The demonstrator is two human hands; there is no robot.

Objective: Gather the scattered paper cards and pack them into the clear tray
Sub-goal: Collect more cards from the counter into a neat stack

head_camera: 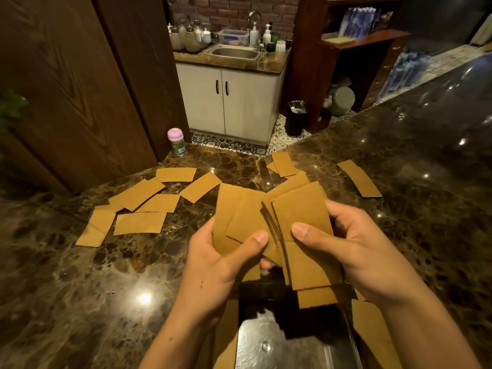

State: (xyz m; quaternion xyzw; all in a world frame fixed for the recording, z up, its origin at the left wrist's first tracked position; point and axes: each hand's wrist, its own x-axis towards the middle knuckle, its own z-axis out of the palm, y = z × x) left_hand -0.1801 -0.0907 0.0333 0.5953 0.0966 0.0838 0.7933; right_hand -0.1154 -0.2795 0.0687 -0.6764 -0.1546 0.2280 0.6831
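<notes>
Both hands hold a fanned bundle of tan paper cards (300,217) above the counter. My left hand (221,265) grips the left part with the thumb on top. My right hand (354,249) grips the right part, thumb pressed on the front card. Directly below the bundle sits the clear tray (287,339), its shiny bottom visible between my forearms. Loose cards lie in a cluster at the left (138,209), two more at the far centre (285,163) and one at the right (359,178). More cards lie beside the tray at the right (372,331).
The dark marble counter (80,302) wraps around to the right. A pink-lidded bottle (177,142) stands at the counter's far edge by a wooden panel. Beyond are a white cabinet with a sink (234,53) and a black bin (295,118) on the floor.
</notes>
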